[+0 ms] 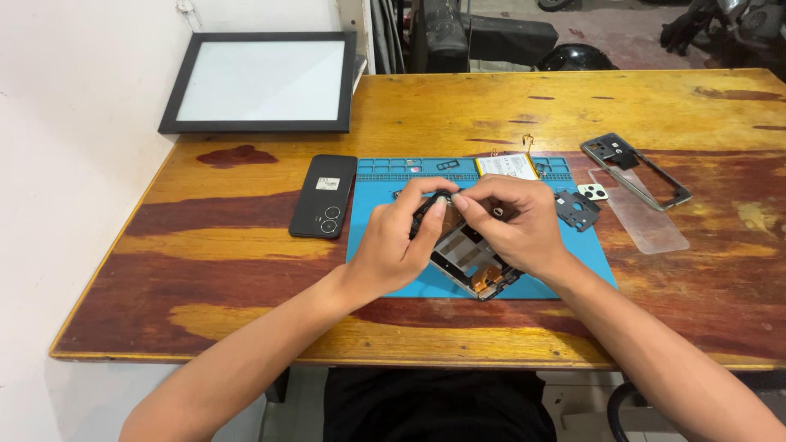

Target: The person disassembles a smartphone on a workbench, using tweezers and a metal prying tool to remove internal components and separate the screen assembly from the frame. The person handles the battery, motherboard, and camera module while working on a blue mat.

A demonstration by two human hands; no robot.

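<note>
Opened phone point(469, 260) lies on blue mat point(393, 217), mid worktop point(246, 270), back cover off: bare metal frame, silver shielding, orange flex near lower end. Left hand point(393, 241) grips phone's upper left edge, fingers closed on it. Right hand point(516, 221) over upper part, fingers pinched together at top; any held part too small to tell. Black back cover point(324, 196) lies left of mat. Black mid-frame point(635, 169) and clear sheet point(643, 219) lie right.

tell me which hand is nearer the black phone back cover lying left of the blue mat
Left. The left hand is on the opened phone, just beside the back cover; the right hand is farther across the mat.
</note>
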